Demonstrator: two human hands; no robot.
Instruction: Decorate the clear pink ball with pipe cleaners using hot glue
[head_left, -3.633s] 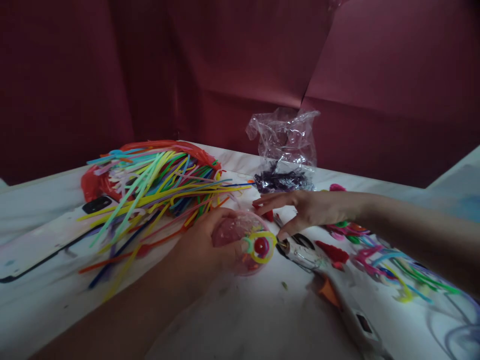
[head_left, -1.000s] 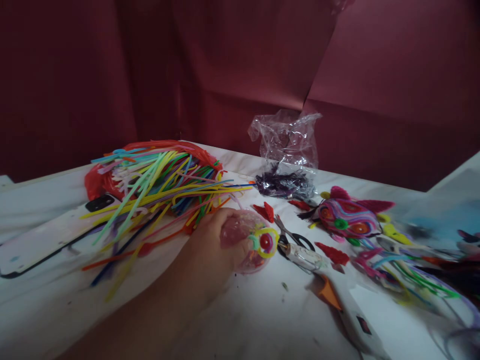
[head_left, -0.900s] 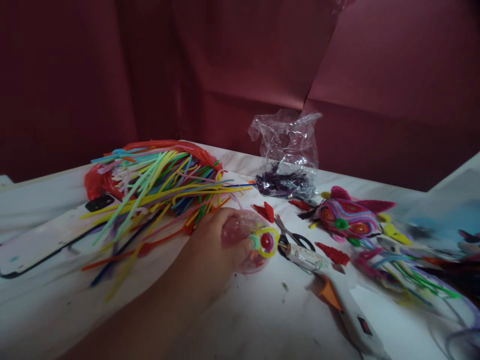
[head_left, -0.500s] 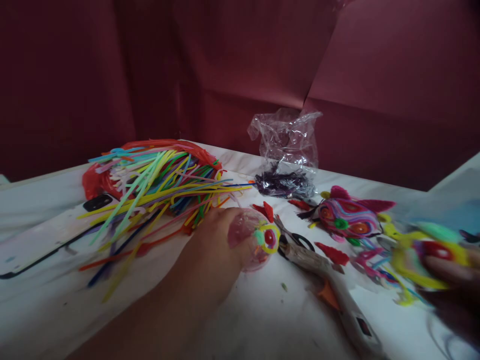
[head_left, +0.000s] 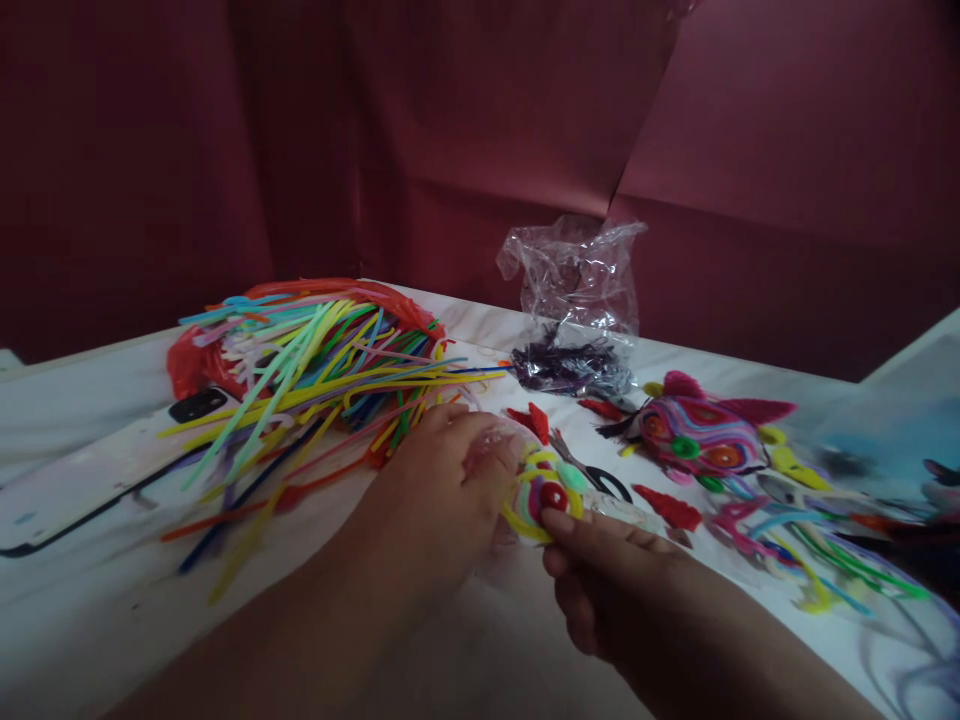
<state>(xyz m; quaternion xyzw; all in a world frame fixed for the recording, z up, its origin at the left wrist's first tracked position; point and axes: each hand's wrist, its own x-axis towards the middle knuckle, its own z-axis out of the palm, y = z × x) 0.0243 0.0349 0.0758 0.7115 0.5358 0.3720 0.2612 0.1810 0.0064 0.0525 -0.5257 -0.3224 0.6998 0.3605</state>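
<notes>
My left hand (head_left: 442,490) is wrapped around a clear, rounded plastic form (head_left: 510,440), mostly hidden by the fingers. Between the thumb and fingers of my right hand (head_left: 622,580) is a yellow-rimmed eye piece of coiled pipe cleaner (head_left: 527,505), with a red bead-like centre and a pale green strip. It overlaps the front of the plastic form; whether they touch I cannot tell. Just beyond lie scissors (head_left: 607,482) with black handles and red fuzzy pieces (head_left: 667,507). The glue gun is hidden behind my right arm.
A red bag of many-coloured pipe cleaners (head_left: 322,360) spreads over the left, beside a phone (head_left: 97,470). Behind stands a clear bag (head_left: 577,310) with dark strands. At right lie a colourful fuzzy mask-like animal head (head_left: 697,430) and loose pipe cleaners (head_left: 847,560).
My right hand has moved left from the right edge, bringing the yellow-rimmed eye piece in front of the plastic form. My left hand stays in nearly the same place.
</notes>
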